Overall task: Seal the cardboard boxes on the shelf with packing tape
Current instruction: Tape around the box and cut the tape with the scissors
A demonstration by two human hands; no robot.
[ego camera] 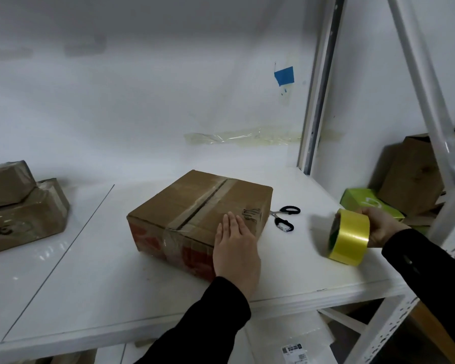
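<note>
A cardboard box (200, 214) sits in the middle of the white shelf (116, 285), flaps down, with clear tape along its top seam and down its near face. The left hand (235, 248) lies on the box's near right corner, its grip spread flat with straight fingers, holding nothing, palm against the top. Well to the right of the box, the right hand (381, 227) has its grip clamped on a roll of yellow packing tape (350, 239), held on edge low over the shelf. Black-handled scissors (284, 218) lie just beside the box's right side, between box and roll. Far left of the box sit two stacked boxes (19, 211); right of it, behind the roll, stands a green carton (371, 206)
</note>
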